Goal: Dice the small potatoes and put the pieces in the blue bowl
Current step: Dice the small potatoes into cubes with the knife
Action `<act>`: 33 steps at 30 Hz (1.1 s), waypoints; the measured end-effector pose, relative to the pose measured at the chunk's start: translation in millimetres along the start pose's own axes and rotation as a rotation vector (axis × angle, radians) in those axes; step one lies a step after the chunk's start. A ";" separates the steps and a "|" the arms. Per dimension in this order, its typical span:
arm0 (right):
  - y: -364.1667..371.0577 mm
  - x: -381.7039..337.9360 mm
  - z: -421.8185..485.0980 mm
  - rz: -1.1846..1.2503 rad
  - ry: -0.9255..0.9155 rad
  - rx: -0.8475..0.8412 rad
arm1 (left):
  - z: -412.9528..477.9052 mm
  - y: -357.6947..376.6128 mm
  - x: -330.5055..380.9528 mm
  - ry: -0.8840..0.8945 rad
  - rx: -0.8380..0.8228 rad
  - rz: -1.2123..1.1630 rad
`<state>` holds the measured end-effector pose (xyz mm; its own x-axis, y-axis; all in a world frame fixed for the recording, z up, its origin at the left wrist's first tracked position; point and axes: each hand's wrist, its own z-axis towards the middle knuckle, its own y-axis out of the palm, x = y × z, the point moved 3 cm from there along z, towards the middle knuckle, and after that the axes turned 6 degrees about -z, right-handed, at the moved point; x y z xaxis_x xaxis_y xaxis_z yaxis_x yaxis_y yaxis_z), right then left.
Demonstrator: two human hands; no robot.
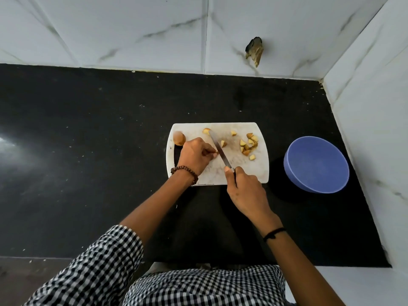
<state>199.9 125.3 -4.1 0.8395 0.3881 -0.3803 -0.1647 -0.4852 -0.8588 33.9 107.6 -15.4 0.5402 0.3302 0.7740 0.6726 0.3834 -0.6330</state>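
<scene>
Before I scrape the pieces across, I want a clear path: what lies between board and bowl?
Nothing: only bare black counter separates the board from the bowl, as the head view shows.

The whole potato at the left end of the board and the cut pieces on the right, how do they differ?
The whole potato is one rounded, brown-skinned body; the cut pieces are small chunks showing pale yellow faces. The whole potato sits at the far left corner; the cut pieces lie clustered towards the right, nearer the blue bowl. Both rest on the white cutting board.
</scene>
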 end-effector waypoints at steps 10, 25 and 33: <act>7.2 0.8 6.6 -0.127 -0.014 -0.080 | 3.2 4.2 -4.4 -0.043 0.023 -0.017; -4.2 11.9 3.8 -0.261 -0.048 -0.211 | 3.5 4.7 -4.3 -0.079 0.025 -0.029; -21.4 26.2 -20.7 -0.316 -0.005 -0.282 | 0.5 4.6 -4.8 -0.131 0.033 -0.107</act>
<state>236.1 129.7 11.4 0.8236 0.5552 -0.1158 0.2489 -0.5372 -0.8059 34.2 108.2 -22.0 0.3947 0.3949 0.8297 0.7045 0.4496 -0.5491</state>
